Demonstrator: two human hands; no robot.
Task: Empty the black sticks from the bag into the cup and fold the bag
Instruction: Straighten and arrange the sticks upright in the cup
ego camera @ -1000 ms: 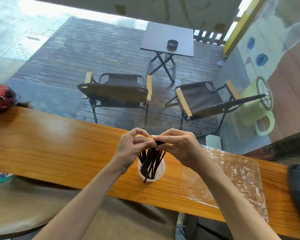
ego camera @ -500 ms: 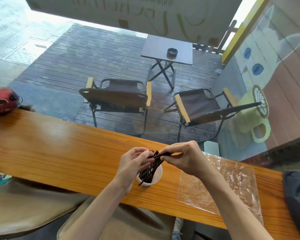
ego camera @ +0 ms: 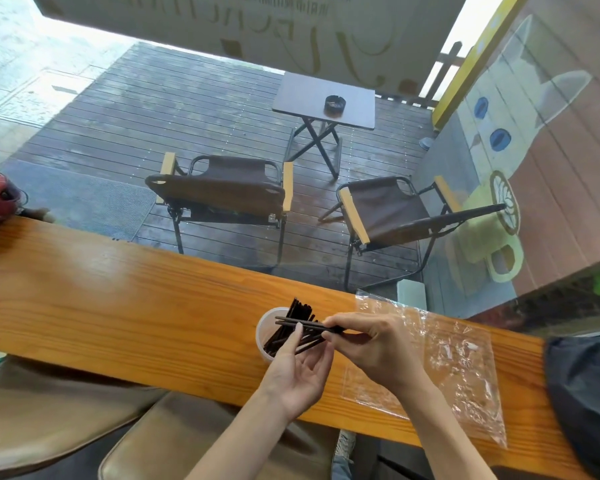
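1. Progress looks well past halfway: most black sticks [ego camera: 293, 332] stand leaning in the cup [ego camera: 264, 336], and the bag [ego camera: 440, 362] lies flat and apparently empty on the counter [ego camera: 118, 306], just to the right of the hands.
2. The right hand [ego camera: 371, 344] pinches a couple of sticks held nearly level above the cup's rim, so in my judgement these few are the last to go in.
3. The left hand [ego camera: 300, 368] is palm up with fingers loosely spread, its fingertips touching the sticks from below; it grips nothing that I can see.
4. Folding is not yet started: the bag shows wrinkles but no crease or fold.
5. The sticks are thin, straight, matte black and rigid-looking, fanning out against one another in the cup.
6. The cup is small, round and translucent white, probably plastic.
7. The bag is clear, crinkly film, glinting where it buckles; it should fold easily but may spring back.
8. The counter is glossy varnished wood with a visible grain, a long narrow plank along a window.
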